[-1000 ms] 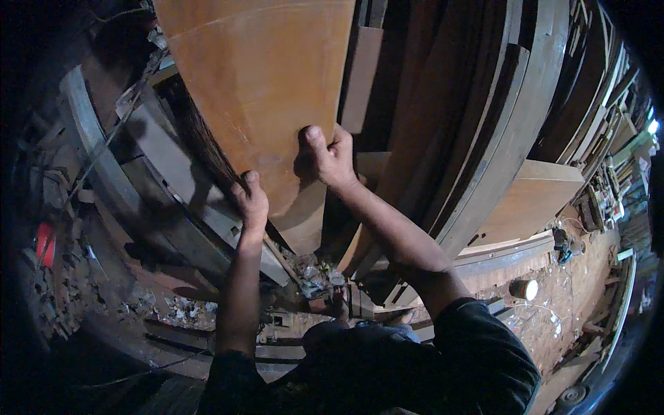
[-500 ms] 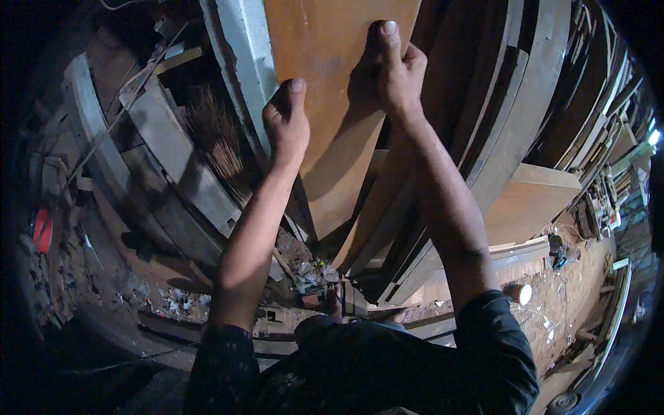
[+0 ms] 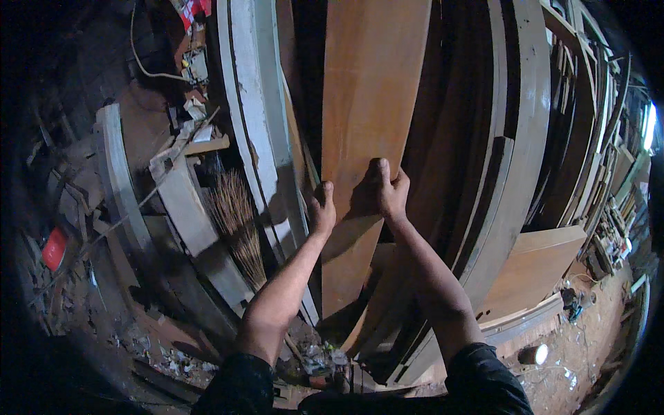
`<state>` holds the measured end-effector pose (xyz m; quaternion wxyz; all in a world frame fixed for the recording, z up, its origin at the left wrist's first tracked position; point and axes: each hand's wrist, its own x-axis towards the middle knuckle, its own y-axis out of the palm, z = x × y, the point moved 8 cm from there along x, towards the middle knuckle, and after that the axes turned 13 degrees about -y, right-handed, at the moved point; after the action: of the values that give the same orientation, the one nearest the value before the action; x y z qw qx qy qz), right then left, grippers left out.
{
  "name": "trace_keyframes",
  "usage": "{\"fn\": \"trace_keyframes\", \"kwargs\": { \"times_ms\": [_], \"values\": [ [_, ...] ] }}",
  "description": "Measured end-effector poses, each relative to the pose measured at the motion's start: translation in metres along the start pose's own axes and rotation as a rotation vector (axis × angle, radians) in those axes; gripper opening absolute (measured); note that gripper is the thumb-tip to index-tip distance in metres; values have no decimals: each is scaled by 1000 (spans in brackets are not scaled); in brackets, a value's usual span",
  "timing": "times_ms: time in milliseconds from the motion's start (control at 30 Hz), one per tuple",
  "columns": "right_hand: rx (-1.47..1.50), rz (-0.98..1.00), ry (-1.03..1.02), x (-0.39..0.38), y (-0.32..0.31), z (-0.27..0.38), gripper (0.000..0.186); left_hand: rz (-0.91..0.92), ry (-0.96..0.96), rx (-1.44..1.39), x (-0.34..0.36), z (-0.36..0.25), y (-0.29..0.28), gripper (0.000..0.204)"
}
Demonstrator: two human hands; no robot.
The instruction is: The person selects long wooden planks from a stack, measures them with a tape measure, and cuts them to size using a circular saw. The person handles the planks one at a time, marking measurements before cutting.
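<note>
A long orange-brown wooden board (image 3: 373, 90) stands upright in front of me, its lower end near the littered ground. On its left edge is my left hand (image 3: 322, 209), thumb on the front face and fingers curled out of sight behind. My right hand (image 3: 393, 192) grips the opposite edge a little higher in the same way, casting a shadow on the wood. Both arms reach forward, and the board's top runs beyond the upper edge of the view.
White-painted planks (image 3: 250, 104) lean at the left beside a stick broom (image 3: 237, 214). Grey timbers (image 3: 529, 90) stand close on the right, near a shorter tan board (image 3: 536, 266). A lit lamp (image 3: 536, 354) sits on the floor, and a red object (image 3: 54, 249) lies far left.
My view has tilted upward, so the hands and board appear lower and more of the board's upper length shows. Both hands keep their hold on its edges; the board looks more upright.
</note>
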<state>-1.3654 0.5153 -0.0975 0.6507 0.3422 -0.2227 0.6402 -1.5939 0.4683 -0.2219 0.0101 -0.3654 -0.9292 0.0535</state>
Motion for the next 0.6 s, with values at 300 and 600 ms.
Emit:
{"fn": "trace_keyframes", "kwargs": {
  "times_ms": [300, 600],
  "values": [
    [-142, 26, 291, 47, 4, -74, 68, -336, 614, 146, -22, -80, -48, 60],
    [-160, 124, 434, 66, 28, -165, 85, -378, 229, 117, 113, -72, -147, 110]
  ]
}}
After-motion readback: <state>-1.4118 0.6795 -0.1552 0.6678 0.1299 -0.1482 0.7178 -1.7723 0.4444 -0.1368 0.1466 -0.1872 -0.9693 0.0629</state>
